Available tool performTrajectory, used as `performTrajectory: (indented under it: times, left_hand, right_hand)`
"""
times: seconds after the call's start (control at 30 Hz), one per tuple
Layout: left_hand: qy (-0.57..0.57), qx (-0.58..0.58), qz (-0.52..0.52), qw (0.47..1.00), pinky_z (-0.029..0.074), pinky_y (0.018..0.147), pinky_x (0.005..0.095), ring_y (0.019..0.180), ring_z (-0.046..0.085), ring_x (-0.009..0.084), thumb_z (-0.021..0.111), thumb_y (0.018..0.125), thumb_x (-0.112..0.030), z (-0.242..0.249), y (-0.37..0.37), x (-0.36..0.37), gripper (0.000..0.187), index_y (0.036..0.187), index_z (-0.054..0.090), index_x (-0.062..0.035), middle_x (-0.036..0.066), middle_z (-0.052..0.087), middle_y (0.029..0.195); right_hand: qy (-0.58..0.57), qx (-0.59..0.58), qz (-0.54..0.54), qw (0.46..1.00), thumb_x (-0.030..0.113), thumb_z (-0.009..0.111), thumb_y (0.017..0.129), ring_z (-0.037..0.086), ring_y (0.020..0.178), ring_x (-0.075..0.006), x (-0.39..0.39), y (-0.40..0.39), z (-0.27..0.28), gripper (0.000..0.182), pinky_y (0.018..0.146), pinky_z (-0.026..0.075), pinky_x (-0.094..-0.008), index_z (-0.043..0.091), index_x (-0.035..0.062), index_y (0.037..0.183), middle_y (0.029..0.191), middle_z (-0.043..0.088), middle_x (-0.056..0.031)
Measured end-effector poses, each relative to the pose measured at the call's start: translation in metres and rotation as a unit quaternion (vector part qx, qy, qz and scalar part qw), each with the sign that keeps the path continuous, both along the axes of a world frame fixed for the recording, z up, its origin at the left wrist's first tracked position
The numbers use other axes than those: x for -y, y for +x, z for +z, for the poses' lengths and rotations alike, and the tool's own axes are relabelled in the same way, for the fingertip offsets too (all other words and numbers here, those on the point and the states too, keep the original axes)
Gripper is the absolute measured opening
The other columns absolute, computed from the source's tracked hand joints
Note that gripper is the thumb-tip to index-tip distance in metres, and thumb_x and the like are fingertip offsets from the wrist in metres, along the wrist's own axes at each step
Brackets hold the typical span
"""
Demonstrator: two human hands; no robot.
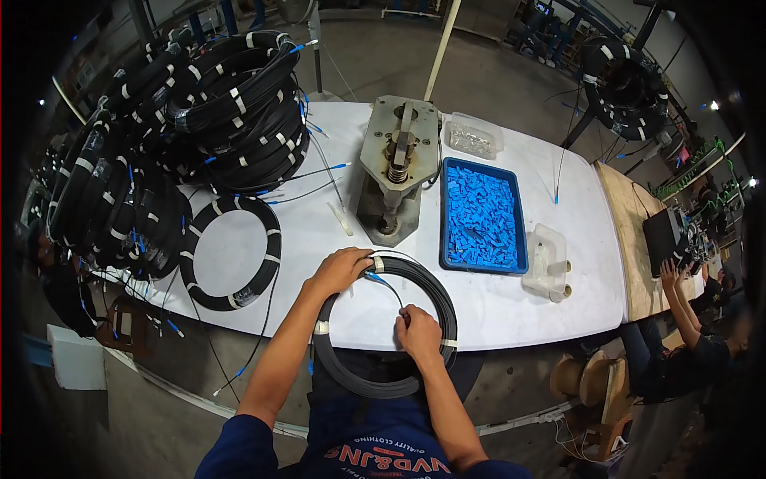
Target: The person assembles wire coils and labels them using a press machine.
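Black cable coil (448, 313) lies flat at the worktop's (550, 323) near edge, partly overhanging it. Blue connector (377, 278) sits just inside the coil's far-left arc, long axis far-left to near-right, just near and right of the left hand's (343, 270) fingers, so the left is the closer hand. Right hand (420, 331) appears to pinch the connector's lead; left fingers bend over the coil's far-left rim, can't tell if they grip.

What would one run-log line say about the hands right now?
left hand: on coil | right hand: pinching thin cable | blue parts: in tray
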State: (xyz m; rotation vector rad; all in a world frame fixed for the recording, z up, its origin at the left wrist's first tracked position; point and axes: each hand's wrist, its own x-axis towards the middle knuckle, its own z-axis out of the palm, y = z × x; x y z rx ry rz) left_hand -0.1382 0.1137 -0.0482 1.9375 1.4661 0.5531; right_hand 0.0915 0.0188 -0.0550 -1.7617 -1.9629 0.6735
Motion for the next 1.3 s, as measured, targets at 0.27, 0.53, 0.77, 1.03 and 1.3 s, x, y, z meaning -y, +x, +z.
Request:
performTrajectory:
  times: [0.27,0.53,0.77,1.03,1.3]
  left_hand:
    - [0.060,-0.007,0.040,0.997,0.048,0.090,0.0395,0.105,0.060,0.0343,0.067,0.089,-0.032,0.005,0.026,0.020,0.047,0.128,0.061,-0.0064,0.016,0.060,0.115]
    - [0.055,0.054,0.037,0.996,0.046,0.094,0.0384,0.107,0.058,0.0341,0.059,0.095,-0.023,-0.006,0.019,0.016,0.040,0.130,0.058,-0.0045,0.017,0.058,0.118]
    - [0.052,0.091,0.025,0.994,0.045,0.096,0.0373,0.110,0.058,0.0342,0.052,0.098,-0.018,0.003,0.023,0.012,0.035,0.129,0.058,-0.0012,0.018,0.060,0.118]
    - [0.075,0.036,-0.007,0.996,0.045,0.096,0.0374,0.109,0.058,0.0337,0.054,0.096,-0.016,0.010,0.021,0.013,0.035,0.127,0.059,-0.0005,0.017,0.059,0.117]
    - [-0.028,-0.026,0.011,0.999,0.048,0.083,0.0401,0.096,0.062,0.0334,0.060,0.093,-0.022,0.049,0.014,0.020,0.027,0.110,0.067,-0.0036,0.015,0.066,0.099]
  right_hand:
    - [-0.072,-0.041,0.144,0.986,0.038,0.076,0.078,0.064,0.079,-0.0304,-0.010,-0.001,0.008,0.040,0.073,0.052,-0.0391,0.067,0.0050,0.098,0.084,0.065,-0.0121]
    - [-0.155,-0.051,0.366,0.916,0.051,0.070,0.081,0.064,0.092,-0.0372,0.016,-0.014,0.008,0.052,0.080,0.050,-0.0450,0.062,0.0049,0.102,0.097,0.066,-0.0176]
    - [-0.113,-0.183,0.205,0.955,0.039,0.064,0.092,0.062,0.077,-0.0274,0.021,-0.005,0.019,0.045,0.072,0.050,-0.0368,0.059,0.0029,0.118,0.088,0.062,-0.0128]
    - [0.367,0.021,0.050,0.929,0.019,0.068,0.086,0.055,0.097,-0.0264,-0.049,-0.005,0.059,0.034,0.091,0.038,-0.0469,0.063,0.0117,0.118,0.098,0.061,-0.0106]
    - [0.311,0.054,0.026,0.949,0.014,0.067,0.083,0.052,0.089,-0.0218,-0.096,-0.002,0.009,0.028,0.083,0.034,-0.0404,0.070,0.0232,0.109,0.090,0.058,-0.0011]
